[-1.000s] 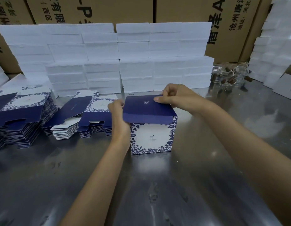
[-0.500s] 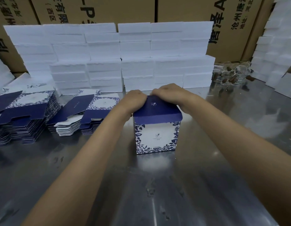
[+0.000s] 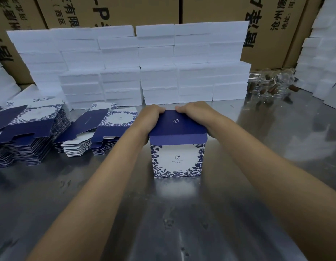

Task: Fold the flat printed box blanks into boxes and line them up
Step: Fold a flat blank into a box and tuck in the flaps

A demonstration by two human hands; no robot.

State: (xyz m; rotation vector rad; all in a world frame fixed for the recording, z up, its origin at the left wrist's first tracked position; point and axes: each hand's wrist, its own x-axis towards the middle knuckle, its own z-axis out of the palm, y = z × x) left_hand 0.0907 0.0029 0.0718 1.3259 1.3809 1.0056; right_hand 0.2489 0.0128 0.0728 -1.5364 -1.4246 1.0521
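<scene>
**Two hands on the lid of a box**

A box (image 3: 177, 159) stood upright on the shiny metal table (image 3: 182, 223), near the middle. Its front was white with blue leaves round the edges and a small mark in the middle. Its dark blue lid (image 3: 175, 125) lay over the top, and the lid's front flap hung down a little over the front wall.

The left hand (image 3: 149, 117) sat on the left back corner of the lid. Its fingers were curled over the far edge and pressed on it. The right hand (image 3: 193, 113) sat on the right back corner in the same way, with its fingers bent down over the far edge. The fingertips of both hands were hidden behind the lid, so I could not tell just how they gripped. The two hands were close together but did not touch. Both arms reached out over the table, one on each side of the box.

To the left of the box lay flat blanks (image 3: 99, 132) in a low stack, blue and white like the box. A taller stack (image 3: 28, 136) of them lay further left, near the table's edge.

Behind the box stood a wall of white foam blocks (image 3: 137, 65). More white blocks (image 3: 321, 59) were piled at the right. Brown cartons (image 3: 137, 8) with black writing stood at the very back. Some clear jars (image 3: 270, 85) lay at the back right, blurry.
</scene>
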